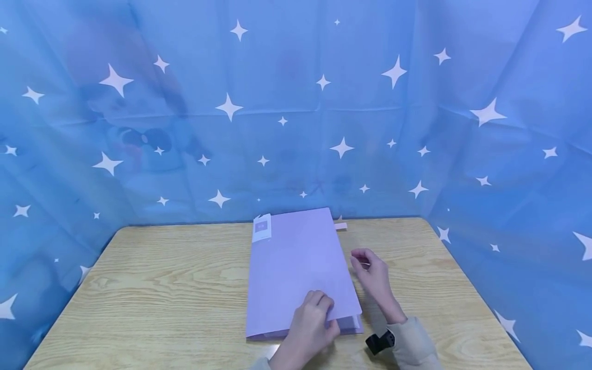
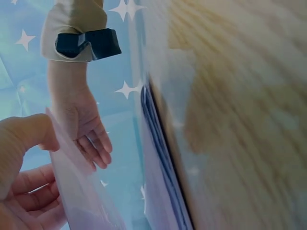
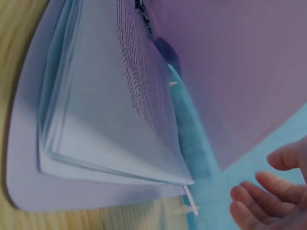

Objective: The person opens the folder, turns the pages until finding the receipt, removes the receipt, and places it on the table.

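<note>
A purple folder (image 1: 296, 262) lies on the table, its front cover raised at the near right corner. My left hand (image 1: 311, 324) pinches the lifted cover (image 2: 79, 187) at its near edge, thumb on one side and fingers on the other in the left wrist view. Beside the folder's right edge is my right hand (image 1: 372, 275), fingers loosely bent and holding nothing. Under the cover, the right wrist view shows a stack of pale sheets (image 3: 96, 96) and part of a dark metal clip (image 3: 144, 19) near the spine.
A white label (image 1: 262, 227) marks the folder's far left corner. From its far right edge a pale strap (image 1: 340, 226) sticks out. Wooden table (image 1: 176, 288) extends to both sides. Behind it hangs a blue curtain (image 1: 287, 139) with white stars. A black wrist device (image 1: 380, 342) sits at the right sleeve.
</note>
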Motion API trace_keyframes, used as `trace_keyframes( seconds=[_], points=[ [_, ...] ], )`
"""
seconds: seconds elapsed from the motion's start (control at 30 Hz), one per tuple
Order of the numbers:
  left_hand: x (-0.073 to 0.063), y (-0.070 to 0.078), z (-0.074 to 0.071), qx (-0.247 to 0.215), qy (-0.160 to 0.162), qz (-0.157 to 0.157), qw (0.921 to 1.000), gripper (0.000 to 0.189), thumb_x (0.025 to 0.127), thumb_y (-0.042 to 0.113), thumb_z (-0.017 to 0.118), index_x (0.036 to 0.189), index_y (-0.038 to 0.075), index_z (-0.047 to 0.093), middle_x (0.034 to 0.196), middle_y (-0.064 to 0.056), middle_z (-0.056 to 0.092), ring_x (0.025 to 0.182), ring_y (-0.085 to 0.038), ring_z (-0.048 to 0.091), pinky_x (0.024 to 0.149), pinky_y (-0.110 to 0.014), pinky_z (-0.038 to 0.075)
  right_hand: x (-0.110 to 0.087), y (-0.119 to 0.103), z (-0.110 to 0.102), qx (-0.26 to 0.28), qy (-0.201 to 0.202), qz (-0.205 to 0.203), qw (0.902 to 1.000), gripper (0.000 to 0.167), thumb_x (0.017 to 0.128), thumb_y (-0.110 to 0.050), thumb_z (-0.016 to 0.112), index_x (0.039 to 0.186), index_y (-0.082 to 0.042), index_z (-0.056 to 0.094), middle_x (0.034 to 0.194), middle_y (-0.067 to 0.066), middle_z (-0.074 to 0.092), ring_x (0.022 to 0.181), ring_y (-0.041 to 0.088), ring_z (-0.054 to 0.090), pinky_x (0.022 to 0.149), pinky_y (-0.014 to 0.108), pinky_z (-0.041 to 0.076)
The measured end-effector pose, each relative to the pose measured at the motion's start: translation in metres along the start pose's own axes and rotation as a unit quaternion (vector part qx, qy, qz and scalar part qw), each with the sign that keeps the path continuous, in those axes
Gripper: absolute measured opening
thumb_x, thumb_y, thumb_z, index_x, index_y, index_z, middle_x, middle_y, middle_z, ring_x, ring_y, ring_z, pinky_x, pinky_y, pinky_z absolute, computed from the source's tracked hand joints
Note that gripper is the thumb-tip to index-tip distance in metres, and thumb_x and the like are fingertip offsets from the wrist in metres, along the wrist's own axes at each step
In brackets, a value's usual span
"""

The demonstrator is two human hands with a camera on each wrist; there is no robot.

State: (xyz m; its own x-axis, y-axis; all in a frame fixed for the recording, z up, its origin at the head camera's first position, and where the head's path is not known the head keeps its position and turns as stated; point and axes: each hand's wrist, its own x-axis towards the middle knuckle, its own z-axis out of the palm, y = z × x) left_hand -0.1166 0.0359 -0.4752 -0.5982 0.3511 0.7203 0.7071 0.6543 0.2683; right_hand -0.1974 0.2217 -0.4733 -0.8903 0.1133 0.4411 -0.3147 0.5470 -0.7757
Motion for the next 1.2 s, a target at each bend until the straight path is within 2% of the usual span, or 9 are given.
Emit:
trace_keyframes(
  seconds=[0.2,0.37,0.63,0.77,0.87,0.93,1.03,1.1,1.2],
  points=[
    [0.003,0.000,-0.009,-0.033,0.049,0.002,0.9983,0.027,0.051,0.009,0.072,0.077,0.007,0.063,0.081,0.000,0.056,0.076,-0.012,0.054,0.064,-0.016,0.048,0.002,0.000,0.008,0.033,-0.018,-0.005,0.9993,0.012,0.083,0.006,0.063,0.095,0.008,0.065,0.089,0.018,0.067,0.081,0.021,0.064,0.070,0.020,0.052],
    [0.006,-0.001,-0.017,-0.061,0.079,-0.001,0.9950,0.029,0.051,0.005,0.068,0.080,0.005,0.064,0.083,-0.001,0.057,0.078,-0.013,0.055,0.068,-0.016,0.048,0.003,0.000,0.014,0.051,-0.044,0.015,0.9976,0.015,0.082,0.006,0.061,0.097,0.009,0.064,0.090,0.019,0.067,0.080,0.017,0.063,0.071,0.022,0.052],
    [0.008,0.000,-0.030,-0.085,0.108,-0.023,0.9902,0.031,0.053,0.002,0.067,0.085,0.002,0.066,0.088,-0.003,0.059,0.081,-0.014,0.058,0.070,-0.014,0.049,0.004,0.002,0.028,0.087,-0.088,0.049,0.9911,0.022,0.078,0.011,0.060,0.099,0.014,0.060,0.090,0.023,0.065,0.079,0.025,0.063,0.071,0.022,0.052],
    [0.009,-0.001,-0.035,-0.105,0.117,-0.037,0.9869,0.032,0.055,0.000,0.068,0.087,0.000,0.066,0.090,-0.005,0.059,0.082,-0.015,0.059,0.070,-0.013,0.049,0.004,0.002,0.033,0.080,-0.101,0.065,0.9895,0.022,0.074,0.013,0.060,0.096,0.013,0.061,0.085,0.018,0.065,0.076,0.022,0.062,0.070,0.020,0.051],
    [0.009,-0.001,-0.038,-0.118,0.122,-0.047,0.9843,0.031,0.057,-0.001,0.067,0.088,-0.001,0.066,0.091,-0.006,0.059,0.082,-0.016,0.060,0.071,-0.012,0.049,0.003,-0.008,0.033,0.074,-0.106,0.066,0.9894,0.018,0.073,0.013,0.060,0.091,0.014,0.060,0.080,0.016,0.064,0.073,0.020,0.060,0.067,0.019,0.049],
    [0.009,-0.001,-0.039,-0.125,0.125,-0.054,0.9827,0.031,0.059,-0.001,0.066,0.089,-0.001,0.066,0.092,-0.006,0.059,0.083,-0.016,0.060,0.072,-0.013,0.049,0.002,-0.006,0.035,0.066,-0.107,0.064,0.9901,0.015,0.072,0.013,0.061,0.087,0.012,0.060,0.079,0.015,0.064,0.071,0.018,0.059,0.065,0.019,0.048],
    [0.009,-0.003,-0.040,-0.135,0.140,-0.051,0.9796,0.031,0.059,-0.002,0.064,0.091,-0.001,0.066,0.092,-0.006,0.059,0.082,-0.017,0.060,0.073,-0.014,0.049,0.001,-0.004,0.039,0.051,-0.110,0.069,0.9902,0.014,0.072,0.012,0.061,0.085,0.009,0.062,0.079,0.015,0.064,0.071,0.017,0.059,0.065,0.019,0.048],
    [0.010,-0.004,-0.041,-0.143,0.150,-0.045,0.9773,0.033,0.059,-0.003,0.063,0.092,-0.001,0.066,0.092,-0.006,0.059,0.082,-0.017,0.060,0.074,-0.014,0.050,0.000,0.007,0.043,0.049,-0.111,0.074,0.9898,0.014,0.072,0.012,0.062,0.086,0.008,0.063,0.081,0.015,0.066,0.072,0.016,0.060,0.066,0.019,0.048],
    [0.010,-0.006,-0.043,-0.158,0.159,-0.045,0.9736,0.034,0.060,-0.005,0.062,0.093,-0.002,0.066,0.092,-0.007,0.060,0.081,-0.018,0.061,0.075,-0.015,0.050,-0.001,0.007,0.045,0.060,-0.116,0.081,0.9881,0.015,0.074,0.011,0.062,0.089,0.010,0.063,0.082,0.018,0.066,0.073,0.017,0.061,0.067,0.021,0.049]
  ],
)
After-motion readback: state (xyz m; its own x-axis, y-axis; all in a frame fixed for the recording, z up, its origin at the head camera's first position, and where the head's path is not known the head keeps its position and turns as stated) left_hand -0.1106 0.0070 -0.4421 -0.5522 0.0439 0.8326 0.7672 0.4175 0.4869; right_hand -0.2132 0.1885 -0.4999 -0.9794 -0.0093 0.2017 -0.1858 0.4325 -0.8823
